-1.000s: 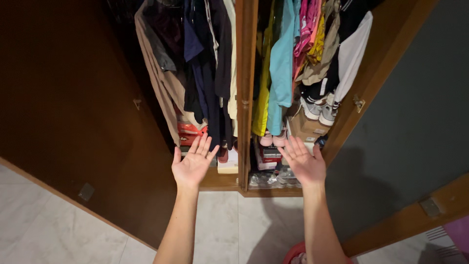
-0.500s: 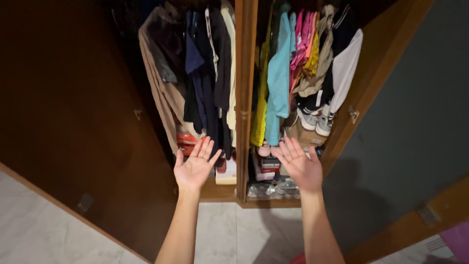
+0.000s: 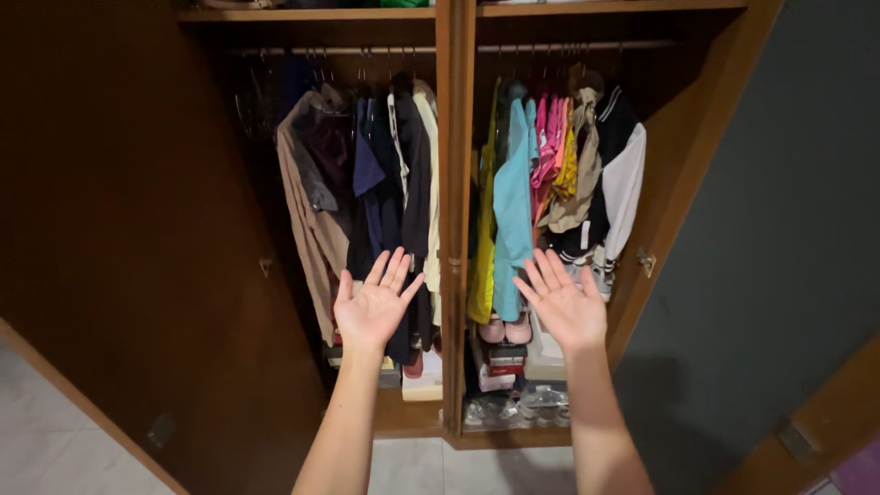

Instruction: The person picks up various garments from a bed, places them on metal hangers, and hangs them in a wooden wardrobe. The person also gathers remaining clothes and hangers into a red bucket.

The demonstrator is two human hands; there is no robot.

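Both hands up, palms to the camera, fingers spread, nothing held. Left hand (image 3: 374,307) sits in front of the dark clothes (image 3: 390,174) in the left bay; right hand (image 3: 564,307) in front of the bright clothes (image 3: 541,174) in the right bay. Neither touches cloth as far as can be told. Garments hang straight down from the rail (image 3: 367,51), long axis upright, lying beyond and mostly above the hands. Nearest the left hand: a navy piece and a black one, hems just behind the fingertips. Nearest the right hand: a light blue top (image 3: 511,211), just up and left of it; a black-and-white jacket (image 3: 619,183) up and right. A wooden post (image 3: 456,220) splits the two bays and stands between the hands. Below: boxes (image 3: 502,357), pink shoes (image 3: 506,330), grey sneakers partly hidden behind the right hand. Wardrobe doors (image 3: 137,229) stand open on both sides. Pale tiled floor (image 3: 55,449) at lower left.
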